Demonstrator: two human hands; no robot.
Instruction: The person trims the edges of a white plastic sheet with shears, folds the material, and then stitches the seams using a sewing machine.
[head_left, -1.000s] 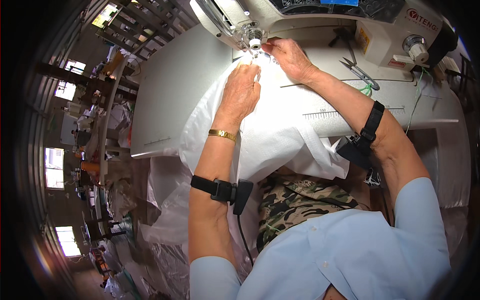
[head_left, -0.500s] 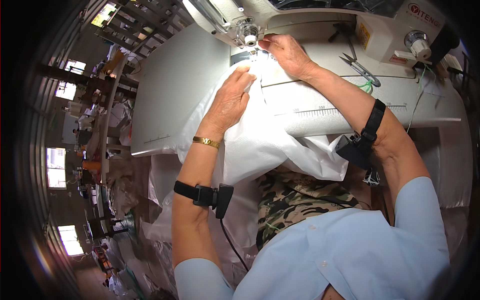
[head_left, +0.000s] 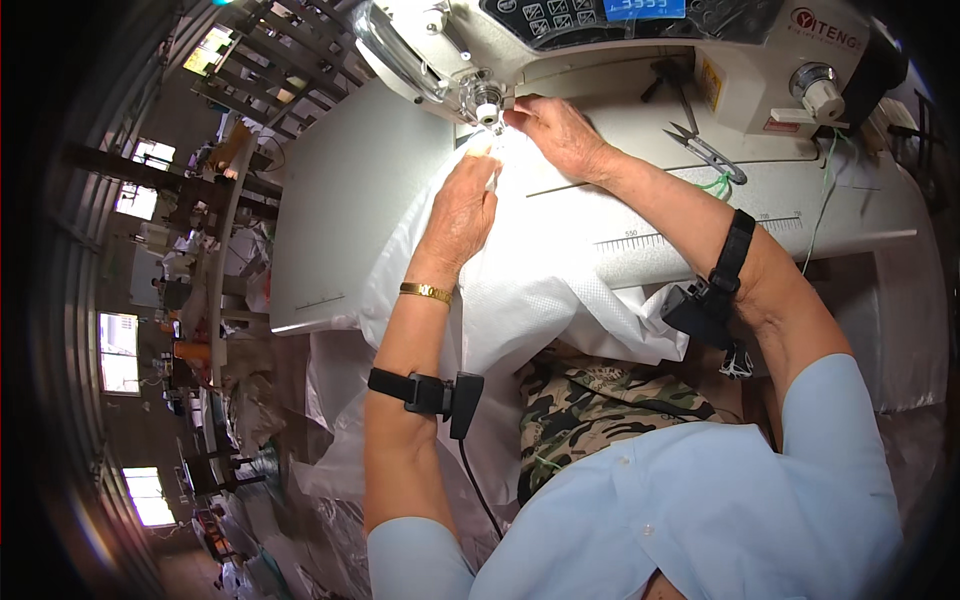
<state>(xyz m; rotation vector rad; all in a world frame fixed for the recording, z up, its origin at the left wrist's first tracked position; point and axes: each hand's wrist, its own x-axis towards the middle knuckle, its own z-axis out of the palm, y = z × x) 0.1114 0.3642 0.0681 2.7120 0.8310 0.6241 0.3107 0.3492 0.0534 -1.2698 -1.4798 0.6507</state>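
Note:
White woven sheeting [head_left: 520, 270] runs from under the needle area of a sewing machine [head_left: 487, 115] over the table's front edge and down onto my lap. My left hand [head_left: 462, 210] is closed on the sheeting just in front of the needle, its fingertips washed out by the lamp. Close to the right side of the needle, my right hand [head_left: 562, 135] has its thumb and fingers drawn together. Whatever they pinch is hidden in the glare. A gold-coloured band [head_left: 426, 291] circles my left wrist, and both forearms carry black straps with small devices.
Thread snips [head_left: 712, 157] with a green cord lie on the machine bed right of my right hand, a dark tool [head_left: 672, 85] behind them. A white knob [head_left: 822, 95] juts from the machine's right column. Shelving and cluttered benches [head_left: 220, 270] stand left.
The view has shifted slightly, bringing the machine's lit display into sight. My left fingertips are closer to the needle, while my right hand stays beside it.

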